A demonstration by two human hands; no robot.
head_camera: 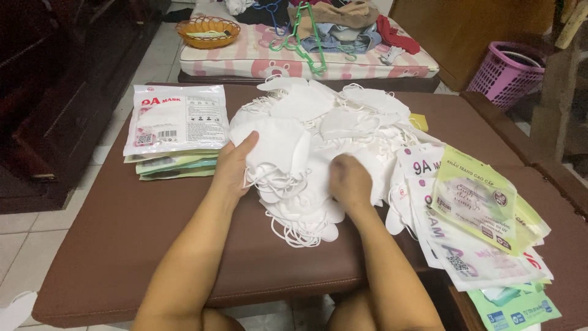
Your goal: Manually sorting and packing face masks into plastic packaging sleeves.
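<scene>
— Masks! What are the hands doing?

— The left hand (pixel 231 170) is holding a small bunch of white face masks (pixel 275 147). Its thumb is sitting on top and its fingers are tucked under.

— And the other one?

— The right hand (pixel 350 181) is lying curled on the big pile of masks (pixel 343 119). I cannot tell if it is gripping one.

— Where is the pile sitting?

— It is sitting in the middle of the brown cushion (pixel 122 233). Filled packets (pixel 174 122) are lying to the left. Flat empty bags (pixel 474 214) are spreading out on the right.

— What is lying far away?

— A striped mattress (pixel 245 58) with clothes (pixel 343 27), a yellow basket (pixel 208 32), and a pink basket (pixel 508 70) far right.
</scene>
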